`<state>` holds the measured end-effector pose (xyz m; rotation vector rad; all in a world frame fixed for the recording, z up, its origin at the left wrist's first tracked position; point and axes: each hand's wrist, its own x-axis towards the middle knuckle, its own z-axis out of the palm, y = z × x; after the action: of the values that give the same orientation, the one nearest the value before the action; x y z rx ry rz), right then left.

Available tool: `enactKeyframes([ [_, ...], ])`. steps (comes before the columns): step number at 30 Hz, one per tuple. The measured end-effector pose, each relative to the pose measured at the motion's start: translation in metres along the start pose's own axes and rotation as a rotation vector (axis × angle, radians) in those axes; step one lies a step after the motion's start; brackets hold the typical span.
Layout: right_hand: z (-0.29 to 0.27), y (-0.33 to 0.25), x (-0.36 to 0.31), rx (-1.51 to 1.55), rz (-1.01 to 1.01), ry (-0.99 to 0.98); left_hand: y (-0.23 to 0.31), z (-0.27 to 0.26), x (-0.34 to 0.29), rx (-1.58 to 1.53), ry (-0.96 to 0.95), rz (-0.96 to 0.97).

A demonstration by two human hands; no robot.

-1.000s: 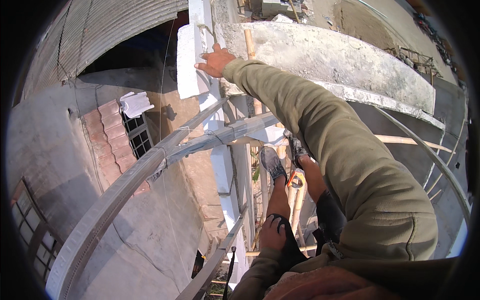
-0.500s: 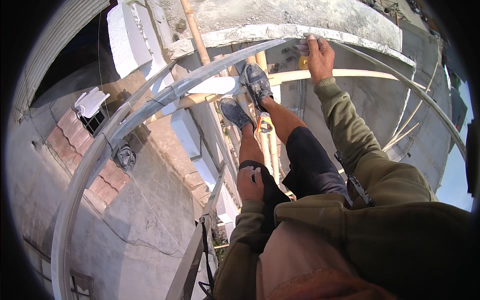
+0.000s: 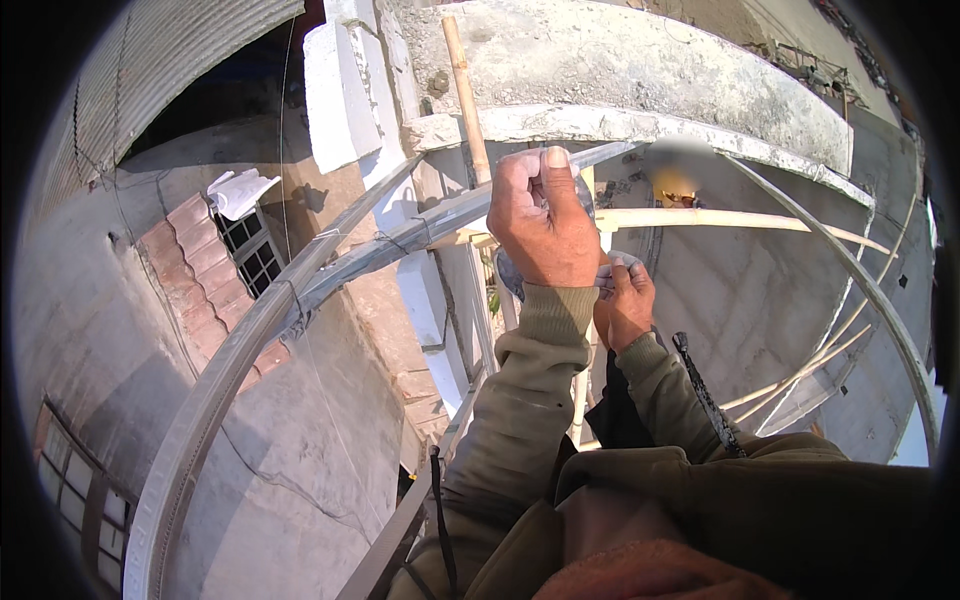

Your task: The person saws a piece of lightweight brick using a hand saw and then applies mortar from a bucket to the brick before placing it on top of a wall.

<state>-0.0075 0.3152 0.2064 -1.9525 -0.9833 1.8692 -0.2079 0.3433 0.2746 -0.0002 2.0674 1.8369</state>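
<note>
Two hands, the left hand (image 3: 545, 225) and the right hand (image 3: 630, 302), were raised close together. The left was curled, thumb uppermost, before a metal beam (image 3: 440, 222); the right was pinched, lower down. Whether either grasped anything could not be told. Beyond the beam rose a bamboo pole (image 3: 463, 90). Marks on a second beam (image 3: 190, 450) were too small to read.

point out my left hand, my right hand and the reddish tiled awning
Left hand (image 3: 548, 240), head view: back of hand
Right hand (image 3: 630, 310), head view: back of hand
Reddish tiled awning (image 3: 203, 275), head view: middle tiles
</note>
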Motion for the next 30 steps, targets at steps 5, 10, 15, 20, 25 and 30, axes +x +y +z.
enactKeyframes([
  [5,0.008,0.021,0.02,0.003,0.078,0.052,-0.018,0.043,0.149,0.027,0.163,-0.064],
  [10,-0.002,0.022,0.032,0.082,0.122,-0.001,-0.05,0.03,0.266,0.759,0.203,0.196],
  [15,0.004,0.002,0.027,-0.027,0.095,-0.103,-0.083,-0.034,0.336,1.375,0.125,0.038],
  [20,0.001,-0.006,0.026,0.058,0.226,-0.135,-0.106,-0.063,0.336,1.65,0.069,-0.231],
  [25,0.009,-0.022,0.031,0.085,0.256,-0.188,-0.112,-0.079,0.351,1.658,0.001,-0.359],
  [30,0.007,-0.035,0.032,0.087,0.268,-0.147,-0.129,-0.077,0.36,1.618,-0.055,-0.395],
])
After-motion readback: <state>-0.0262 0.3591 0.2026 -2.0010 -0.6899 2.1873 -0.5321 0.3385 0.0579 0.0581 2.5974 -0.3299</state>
